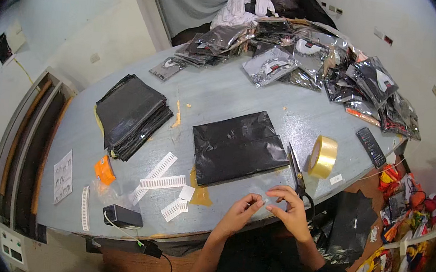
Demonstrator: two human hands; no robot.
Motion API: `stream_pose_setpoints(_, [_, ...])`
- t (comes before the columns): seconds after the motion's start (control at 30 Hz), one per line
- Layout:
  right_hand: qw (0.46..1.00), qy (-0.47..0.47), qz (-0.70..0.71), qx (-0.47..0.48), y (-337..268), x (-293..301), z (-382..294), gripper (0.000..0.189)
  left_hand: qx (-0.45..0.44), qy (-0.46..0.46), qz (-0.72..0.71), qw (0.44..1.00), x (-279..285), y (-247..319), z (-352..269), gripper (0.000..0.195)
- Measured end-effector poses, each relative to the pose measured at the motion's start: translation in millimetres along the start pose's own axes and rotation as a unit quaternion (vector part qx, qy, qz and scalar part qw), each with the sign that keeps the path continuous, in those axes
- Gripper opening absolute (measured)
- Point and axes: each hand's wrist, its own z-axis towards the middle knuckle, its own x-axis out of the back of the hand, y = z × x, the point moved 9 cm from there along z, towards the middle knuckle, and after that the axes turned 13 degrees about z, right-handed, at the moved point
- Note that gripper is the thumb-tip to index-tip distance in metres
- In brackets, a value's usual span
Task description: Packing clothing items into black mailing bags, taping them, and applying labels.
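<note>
My left hand [242, 213] pinches a small whitish piece [265, 200], perhaps a sticker, between thumb and forefinger at the table's near edge. Close by on the right, my right hand [288, 211] has its thumb and fingers apart, near that piece; whether it touches it I cannot tell. Beyond both hands lies a flat black plastic packet [240, 148]. Scissors with black handles [298, 176] lie along its right side, blades pointing away from me. A roll of clear yellowish tape [323, 157] stands to their right. Strips of printed labels [162, 182] lie left of my hands, crossing each other.
A stack of black plastic sheets or bags [132, 115] lies left. Bagged garments [306, 57] pile along the far side. A remote control [371, 147] is at right. An orange packet [105, 170] and a black box with a cable [123, 217] sit near left. Colourful cloth [408, 223] fills the lower right.
</note>
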Motion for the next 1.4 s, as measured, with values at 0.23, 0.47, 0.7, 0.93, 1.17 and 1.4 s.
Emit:
stream_pose_setpoints(0.23, [0.978,-0.038,0.2,-0.043,16.4,-8.0,-1.5,0.012,-0.001,-0.048,-0.057,0.997,-14.6,20.0,-10.3,0.02])
stream_pose_setpoints(0.47, [0.993,0.0,-0.038,0.109,-20.9,0.8,-0.6,0.01,-0.079,0.193,0.117,0.971,13.8,47.8,-22.6,0.017])
stream_pose_setpoints(0.7, [0.992,-0.016,-0.085,0.095,-27.1,1.2,-9.2,0.014,-0.141,0.231,0.265,0.925,4.1,81.9,-29.6,0.016])
stream_pose_setpoints(0.93, [0.988,-0.036,-0.11,0.106,-33.3,8.7,-14.9,0.028,-0.107,0.197,0.262,0.939,-3.6,77.5,-26.4,0.016])
stream_pose_setpoints(1.17, [0.981,-0.109,-0.121,0.107,-35.8,6.8,-18.3,0.027,-0.042,0.102,0.19,0.976,-11.5,50.5,-16.2,0.015])
stream_pose_setpoints(1.4, [0.996,-0.052,-0.076,0.0,-17.1,24.1,-10.4,0.018,-0.016,0.156,0.114,0.981,-3.1,32.0,-13.0,0.013])
